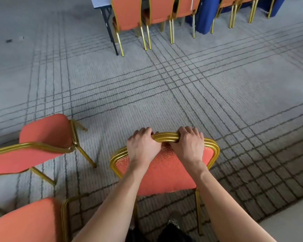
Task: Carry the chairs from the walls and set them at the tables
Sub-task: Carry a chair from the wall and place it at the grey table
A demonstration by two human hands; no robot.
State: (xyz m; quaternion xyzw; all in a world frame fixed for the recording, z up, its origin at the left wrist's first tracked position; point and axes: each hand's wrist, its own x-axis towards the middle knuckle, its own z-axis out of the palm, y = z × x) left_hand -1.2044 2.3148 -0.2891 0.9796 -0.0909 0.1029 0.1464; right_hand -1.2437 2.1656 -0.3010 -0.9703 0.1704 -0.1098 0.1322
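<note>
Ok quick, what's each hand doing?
Left hand: grips the gold metal top rail of the orange padded chair.
Right hand: grips the same rail.

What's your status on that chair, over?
Left hand and right hand grip the chair by its top rail. Chair well short of the table. Spare chairs off left, not ahead.

Grey carpet [182, 88], dark grid lines. Standing on it: chair row [156, 13] and black table leg [110, 30], frame top; two orange chairs [45, 130], lower left. Dark speck [8, 41], upper left.
</note>
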